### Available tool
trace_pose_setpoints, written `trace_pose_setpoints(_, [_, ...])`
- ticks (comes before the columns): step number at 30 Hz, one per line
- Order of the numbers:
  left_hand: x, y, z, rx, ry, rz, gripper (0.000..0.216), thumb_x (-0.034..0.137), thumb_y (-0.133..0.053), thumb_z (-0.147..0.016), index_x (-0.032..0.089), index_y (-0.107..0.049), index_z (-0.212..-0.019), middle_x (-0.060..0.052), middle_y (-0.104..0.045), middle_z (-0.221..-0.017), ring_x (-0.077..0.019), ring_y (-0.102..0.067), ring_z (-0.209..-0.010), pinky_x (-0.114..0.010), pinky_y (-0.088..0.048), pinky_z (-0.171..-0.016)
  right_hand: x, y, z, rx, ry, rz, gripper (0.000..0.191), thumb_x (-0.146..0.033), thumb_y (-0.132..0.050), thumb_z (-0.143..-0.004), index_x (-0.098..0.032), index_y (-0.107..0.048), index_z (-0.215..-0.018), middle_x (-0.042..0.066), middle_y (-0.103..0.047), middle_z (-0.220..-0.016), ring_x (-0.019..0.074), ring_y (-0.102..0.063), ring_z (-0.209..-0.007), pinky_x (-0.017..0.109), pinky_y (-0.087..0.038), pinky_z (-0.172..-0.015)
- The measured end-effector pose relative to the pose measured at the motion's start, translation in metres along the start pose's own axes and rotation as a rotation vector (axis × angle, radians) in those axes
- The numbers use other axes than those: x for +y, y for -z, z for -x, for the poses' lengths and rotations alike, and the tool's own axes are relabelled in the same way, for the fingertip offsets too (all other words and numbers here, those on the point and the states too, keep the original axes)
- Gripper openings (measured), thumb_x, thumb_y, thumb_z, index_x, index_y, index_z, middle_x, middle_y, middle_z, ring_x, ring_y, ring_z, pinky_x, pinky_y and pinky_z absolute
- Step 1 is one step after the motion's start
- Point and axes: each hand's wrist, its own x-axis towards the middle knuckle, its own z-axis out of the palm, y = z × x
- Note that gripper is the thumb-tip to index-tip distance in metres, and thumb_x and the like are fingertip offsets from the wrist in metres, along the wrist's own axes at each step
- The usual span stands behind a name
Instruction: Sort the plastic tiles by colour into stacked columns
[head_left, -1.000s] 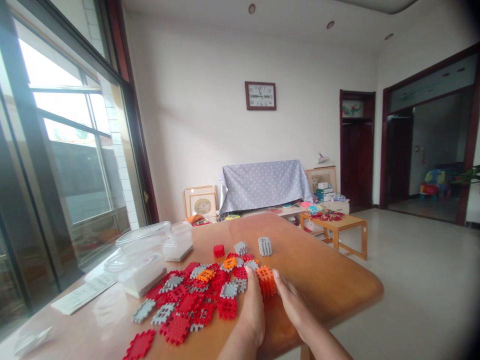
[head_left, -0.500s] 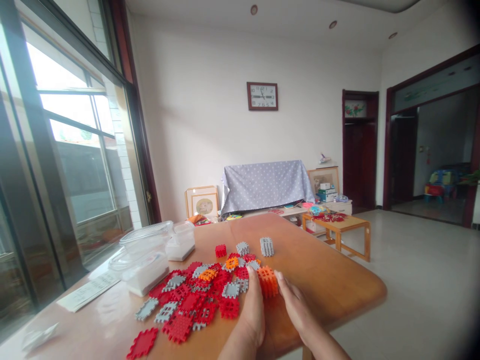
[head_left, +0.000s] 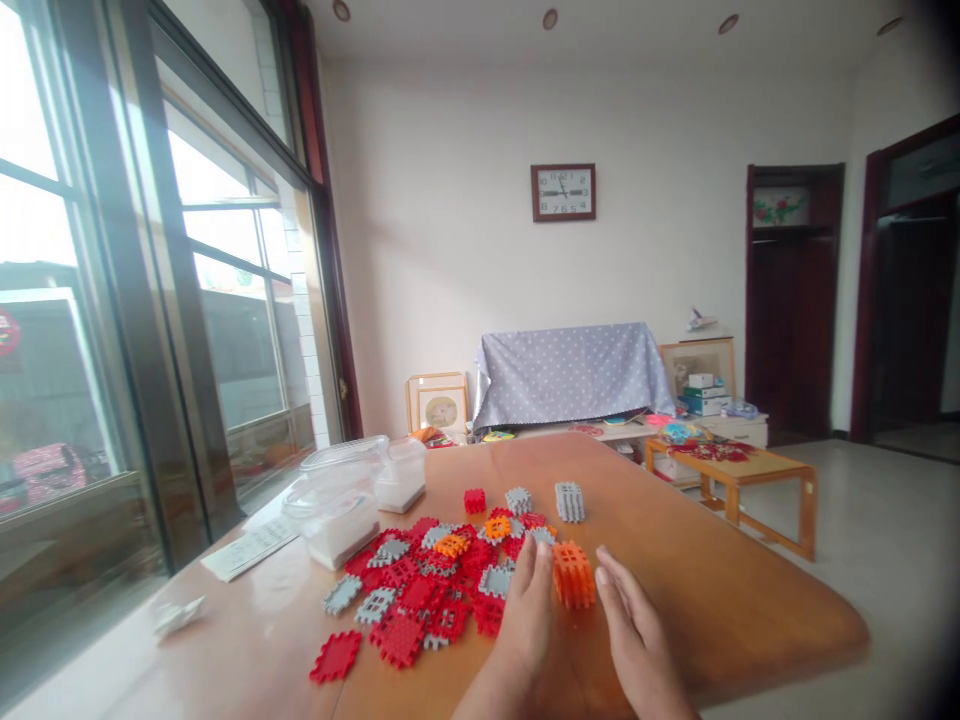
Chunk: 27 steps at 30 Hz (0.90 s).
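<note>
A stack of orange square interlocking tiles (head_left: 574,576) stands on the wooden table between my two hands. My left hand (head_left: 529,605) is on its left side, fingers stretched forward, close to the stack; whether the fingertips touch it I cannot tell. On the other side my right hand (head_left: 631,625) is held apart from the stack, fingers extended and holding nothing. To the left spreads a loose heap of red, grey and orange tiles (head_left: 420,592), partly hidden by my left hand. Behind it sit a small red stack (head_left: 474,501), a grey stack (head_left: 518,500) and a taller grey stack (head_left: 570,502).
Clear plastic containers (head_left: 341,525) stand at the table's left, beside a printed sheet (head_left: 250,549) and a crumpled wrapper (head_left: 178,617). The wooden table (head_left: 720,580) has a rounded right corner. Beyond it is a low table (head_left: 739,462) bearing red pieces.
My hands have drawn apart from the orange stack, the right one more clearly. The stack stays standing on the table. The camera view has turned left.
</note>
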Motion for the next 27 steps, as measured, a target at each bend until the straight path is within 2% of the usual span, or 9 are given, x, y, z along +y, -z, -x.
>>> trace_pose_setpoints(3, [0.010,0.021,-0.008,0.118,-0.160,-0.136,0.074,0.054,-0.066,-0.089,0.019,-0.043,-0.150,-0.012,-0.034,-0.165,-0.0265,-0.027,-0.154,-0.039,-0.023,-0.126,-0.012,-0.013,0.011,0.001,0.220,0.079,0.044,-0.053,-0.050,-0.097,-0.026,-0.062,-0.130,0.010,-0.065,-0.137,0.0292,-0.061,-0.125,0.043,-0.051,-0.105])
trace_pose_setpoints(5, [0.017,0.040,-0.014,0.168,-0.256,-0.205,0.066,0.050,-0.065,-0.090,0.018,-0.048,-0.145,-0.014,-0.044,-0.158,-0.0270,-0.039,-0.148,-0.038,-0.031,-0.122,-0.022,-0.026,0.019,-0.072,0.348,0.148,0.035,-0.047,-0.049,-0.099,-0.027,-0.064,-0.122,0.011,-0.069,-0.126,0.0281,-0.065,-0.116,0.040,-0.054,-0.097])
trace_pose_setpoints(7, [0.024,0.065,-0.020,0.272,-0.319,-0.377,0.058,0.047,-0.061,-0.092,0.017,-0.051,-0.140,-0.016,-0.052,-0.151,-0.0272,-0.047,-0.142,-0.038,-0.035,-0.119,-0.031,-0.044,0.024,-0.179,0.447,0.223,0.028,-0.042,-0.049,-0.099,-0.027,-0.065,-0.117,0.010,-0.071,-0.115,0.0262,-0.068,-0.107,0.037,-0.055,-0.090])
trace_pose_setpoints(10, [0.035,0.104,-0.024,0.449,-0.326,-0.739,0.052,0.041,-0.055,-0.093,0.014,-0.051,-0.137,-0.017,-0.057,-0.145,-0.0264,-0.050,-0.137,-0.035,-0.036,-0.115,-0.037,-0.071,0.028,-0.316,0.524,0.397,0.021,-0.037,-0.048,-0.099,-0.027,-0.068,-0.102,0.006,-0.072,-0.096,0.0245,-0.069,-0.092,0.035,-0.054,-0.081])
trace_pose_setpoints(13, [0.044,0.131,-0.022,0.580,-0.219,-1.134,0.052,0.036,-0.055,-0.090,0.013,-0.052,-0.136,-0.017,-0.060,-0.141,-0.0283,-0.052,-0.134,-0.036,-0.037,-0.111,-0.034,-0.094,0.027,-0.397,0.524,0.570,0.019,-0.031,-0.051,-0.095,-0.027,-0.067,-0.087,0.004,-0.070,-0.086,0.0237,-0.068,-0.085,0.033,-0.051,-0.074])
trace_pose_setpoints(17, [0.052,0.142,-0.019,0.628,-0.038,-1.409,0.057,0.044,-0.059,-0.086,0.020,-0.052,-0.137,-0.014,-0.063,-0.138,-0.0344,-0.053,-0.129,-0.045,-0.036,-0.106,-0.023,-0.111,0.022,-0.397,0.534,0.640,0.014,-0.027,-0.056,-0.090,-0.027,-0.070,-0.085,0.005,-0.070,-0.090,0.0241,-0.067,-0.090,0.032,-0.050,-0.078])
trace_pose_setpoints(21, [0.052,0.144,-0.025,0.630,-0.057,-1.476,0.058,0.045,-0.061,-0.082,0.022,-0.053,-0.135,-0.014,-0.063,-0.137,-0.0369,-0.051,-0.130,-0.051,-0.031,-0.109,-0.010,-0.114,0.015,-0.368,0.539,0.651,0.018,-0.029,-0.054,-0.092,-0.026,-0.072,-0.094,0.006,-0.070,-0.093,0.0252,-0.068,-0.091,0.033,-0.050,-0.081])
trace_pose_setpoints(27, [0.048,0.148,-0.034,0.631,-0.071,-1.515,0.052,0.032,-0.059,-0.081,0.024,-0.055,-0.133,-0.013,-0.071,-0.122,-0.0356,-0.055,-0.124,-0.052,-0.028,-0.107,0.000,-0.110,0.007,-0.432,0.534,0.636,0.020,-0.030,-0.054,-0.092,-0.027,-0.073,-0.097,0.005,-0.071,-0.094,0.0240,-0.069,-0.092,0.031,-0.052,-0.082])
